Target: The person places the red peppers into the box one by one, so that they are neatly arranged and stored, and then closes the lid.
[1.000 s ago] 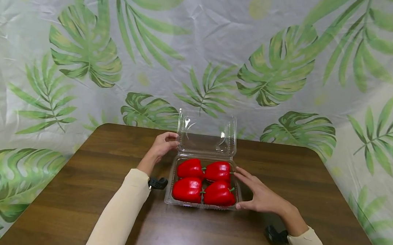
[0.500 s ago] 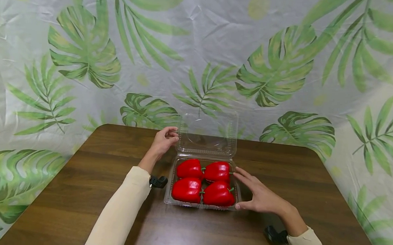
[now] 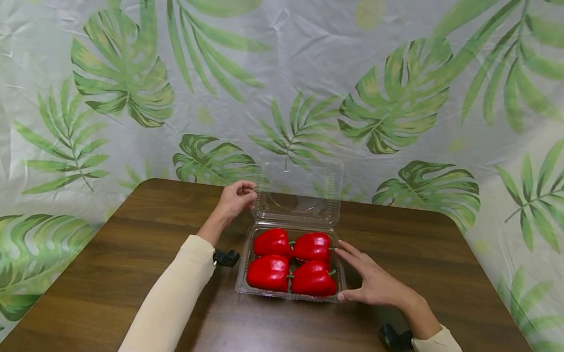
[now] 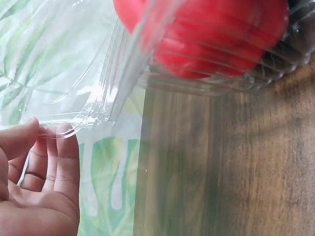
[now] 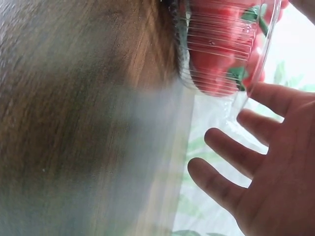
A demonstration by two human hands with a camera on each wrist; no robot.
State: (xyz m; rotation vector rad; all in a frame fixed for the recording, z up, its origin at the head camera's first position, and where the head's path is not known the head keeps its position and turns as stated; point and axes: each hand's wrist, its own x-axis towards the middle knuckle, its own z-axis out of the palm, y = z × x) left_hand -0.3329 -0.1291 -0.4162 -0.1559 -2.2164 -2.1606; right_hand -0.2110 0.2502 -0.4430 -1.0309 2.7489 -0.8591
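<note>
A clear plastic clamshell container [image 3: 241, 280] lies on the table with its hinged lid [image 3: 300, 192] raised at the back. Several glossy red bell peppers [image 3: 268, 273] with green stems fill the base in two rows. My left hand [image 3: 233, 201] pinches the left edge of the lid; in the left wrist view its thumb and fingertips meet on the clear rim [image 4: 61, 134]. Along the base's right side my right hand [image 3: 376, 280] is spread, thumb at the front corner. In the right wrist view its straight fingers [image 5: 231, 152] are apart, the foremost touching the container's rim.
The dark wooden table [image 3: 131, 274] extends left, right and in front of the container. Behind its far edge hangs a pale cloth backdrop [image 3: 305, 67] printed with green leaves. Each wrist wears a black camera on a strap.
My left hand has shifted slightly up and back, and the lid has tilted a little further back with it. The right hand, the base and the peppers have stayed in place.
</note>
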